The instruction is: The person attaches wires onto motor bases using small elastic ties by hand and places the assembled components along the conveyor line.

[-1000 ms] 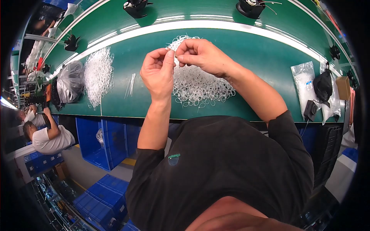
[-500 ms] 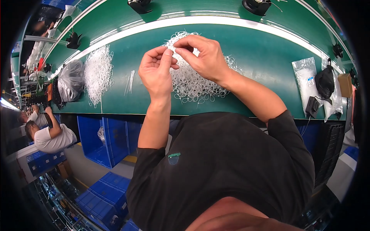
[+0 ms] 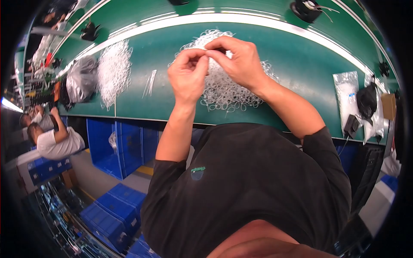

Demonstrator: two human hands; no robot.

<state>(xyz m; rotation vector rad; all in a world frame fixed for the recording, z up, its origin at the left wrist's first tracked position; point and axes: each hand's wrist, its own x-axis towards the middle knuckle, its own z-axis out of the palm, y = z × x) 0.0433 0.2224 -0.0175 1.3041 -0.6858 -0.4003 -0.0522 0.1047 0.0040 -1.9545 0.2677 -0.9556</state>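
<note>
My left hand (image 3: 188, 76) and my right hand (image 3: 235, 60) meet at the fingertips above a large pile of looped white cable ties (image 3: 232, 92). Both are closed in a pinch, thumbs against index fingers. Whatever lies between the fingertips is too small and too hidden to make out. To the left of my left hand, several straight white cable ties (image 3: 150, 83) lie on the green table (image 3: 146, 105). Farther left is a second heap of white cable ties (image 3: 114, 71).
A grey plastic bag (image 3: 81, 79) lies at the left. Clear bags of white pieces (image 3: 345, 92), a black pouch (image 3: 367, 101) and a small cardboard box (image 3: 388, 106) sit at the right. Blue bins (image 3: 103, 146) stand below the table edge; a co-worker (image 3: 60, 139) is at the far left.
My fingertips have come together from slightly apart, and the left fingers have curled in more. The whole view has shifted a little with my head.
</note>
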